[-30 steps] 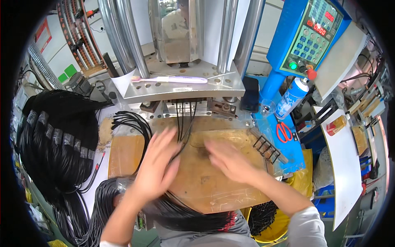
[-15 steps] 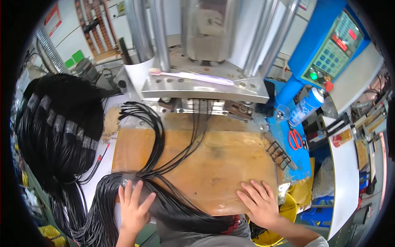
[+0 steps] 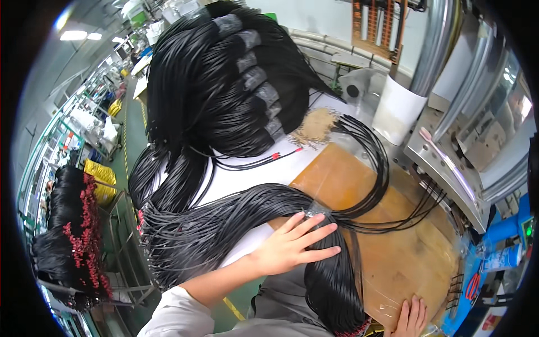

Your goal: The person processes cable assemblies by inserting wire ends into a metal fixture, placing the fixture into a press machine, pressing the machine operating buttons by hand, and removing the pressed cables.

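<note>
The view is swinging left, apparently favouring the thick black cable bundle [image 3: 252, 210] at nine o'clock of the flat brown board [image 3: 401, 255]; the left hand [image 3: 292, 244] is resting there, fingers spread, the right hand [image 3: 410, 318] near six, fingers slightly apart.

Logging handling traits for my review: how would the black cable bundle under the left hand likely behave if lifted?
The black cable bundle would probably flop, since it bends beneath the left hand. It is likely fairly heavy, with many strands packed together. Its left end may splay, as strands fan out there.
</note>
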